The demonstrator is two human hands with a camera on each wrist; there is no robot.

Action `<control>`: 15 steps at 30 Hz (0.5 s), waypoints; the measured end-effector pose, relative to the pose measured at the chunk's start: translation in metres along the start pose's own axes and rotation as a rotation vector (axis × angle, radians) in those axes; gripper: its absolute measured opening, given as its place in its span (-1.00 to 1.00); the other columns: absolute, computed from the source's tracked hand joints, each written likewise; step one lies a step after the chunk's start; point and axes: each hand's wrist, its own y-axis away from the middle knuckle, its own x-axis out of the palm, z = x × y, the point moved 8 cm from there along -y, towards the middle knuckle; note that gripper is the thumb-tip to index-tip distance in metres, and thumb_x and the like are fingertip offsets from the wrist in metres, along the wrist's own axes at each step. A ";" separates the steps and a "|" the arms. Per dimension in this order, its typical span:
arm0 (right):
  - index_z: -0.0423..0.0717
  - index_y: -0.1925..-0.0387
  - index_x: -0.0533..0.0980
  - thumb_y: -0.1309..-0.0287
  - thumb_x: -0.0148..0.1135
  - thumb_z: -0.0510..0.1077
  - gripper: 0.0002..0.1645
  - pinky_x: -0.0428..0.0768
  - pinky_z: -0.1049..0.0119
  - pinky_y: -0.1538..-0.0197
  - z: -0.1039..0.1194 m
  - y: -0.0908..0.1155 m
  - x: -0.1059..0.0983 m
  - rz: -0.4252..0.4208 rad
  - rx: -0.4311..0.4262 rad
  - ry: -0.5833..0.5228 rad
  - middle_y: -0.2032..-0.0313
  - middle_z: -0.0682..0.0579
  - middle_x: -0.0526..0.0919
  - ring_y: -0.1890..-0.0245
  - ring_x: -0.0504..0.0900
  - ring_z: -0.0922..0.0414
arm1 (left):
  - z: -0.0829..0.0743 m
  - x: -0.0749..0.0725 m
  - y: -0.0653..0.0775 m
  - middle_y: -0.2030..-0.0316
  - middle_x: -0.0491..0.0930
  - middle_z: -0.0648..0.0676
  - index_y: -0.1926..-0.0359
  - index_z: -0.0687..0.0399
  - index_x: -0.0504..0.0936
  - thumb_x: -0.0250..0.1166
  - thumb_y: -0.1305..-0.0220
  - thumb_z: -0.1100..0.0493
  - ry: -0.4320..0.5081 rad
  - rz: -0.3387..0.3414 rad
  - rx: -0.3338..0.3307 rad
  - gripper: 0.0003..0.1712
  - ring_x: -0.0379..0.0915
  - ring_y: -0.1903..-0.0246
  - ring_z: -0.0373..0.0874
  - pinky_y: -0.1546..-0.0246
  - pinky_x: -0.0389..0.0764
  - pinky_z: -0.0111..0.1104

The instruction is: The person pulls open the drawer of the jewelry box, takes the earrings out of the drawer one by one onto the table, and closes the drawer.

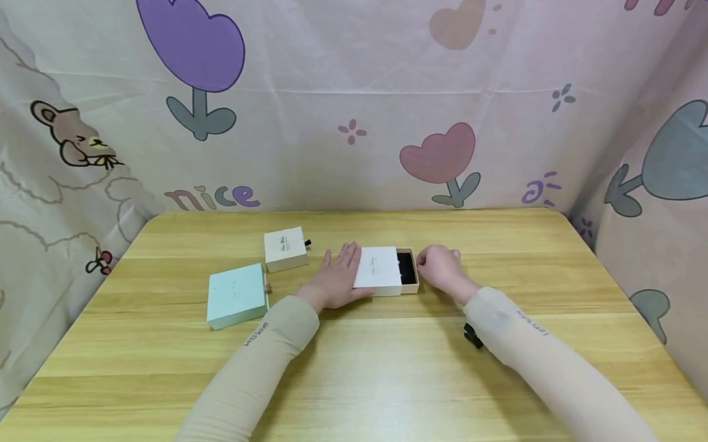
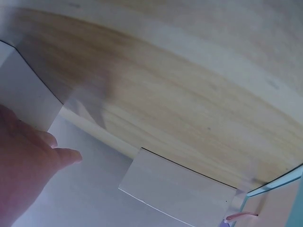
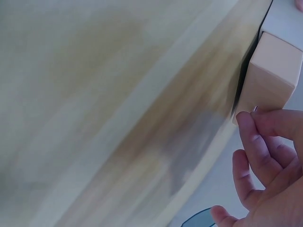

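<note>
A white drawer box (image 1: 378, 271) with faint script lettering lies on the table, its cream inner drawer (image 1: 413, 288) pulled partly out to the right. Black lining and small pale studs show in the drawer's opening. My left hand (image 1: 336, 277) rests against the box's left end with fingers straight, thumb along the near side. At the drawer's front, my right hand (image 1: 442, 267) pinches its small pull tab between thumb and forefinger; the fingertips (image 3: 247, 118) cover most of the tab in the right wrist view.
Left of my left hand stand a cream box (image 1: 286, 249) with a black tab and a larger pale blue box (image 1: 237, 295) with a pink tab. A small black object (image 1: 472, 336) shows beside my right sleeve. A patterned cloth (image 1: 328, 150) hangs behind the wooden table (image 1: 360, 390).
</note>
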 end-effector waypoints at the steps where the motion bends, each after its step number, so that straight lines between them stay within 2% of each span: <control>1: -0.13 0.45 0.66 -0.09 0.14 -0.26 -0.82 0.28 -0.05 0.02 -0.001 0.000 0.000 0.003 0.004 0.002 0.30 -0.03 0.74 0.21 0.62 0.00 | 0.000 0.000 0.000 -0.47 -0.37 0.21 -0.45 0.24 -0.33 -0.16 -0.26 -0.44 0.003 0.000 0.000 0.10 -0.48 -0.47 0.04 -0.42 -0.29 0.05; 15: -0.13 0.44 0.67 -0.09 0.15 -0.26 -0.83 0.28 -0.04 0.02 -0.005 0.000 0.000 0.003 -0.002 0.017 0.29 -0.04 0.74 0.22 0.62 0.00 | -0.001 -0.002 0.001 -0.48 -0.34 0.20 -0.45 0.23 -0.31 -0.14 -0.25 -0.43 0.006 -0.002 0.007 0.10 -0.45 -0.47 0.04 -0.42 -0.30 0.05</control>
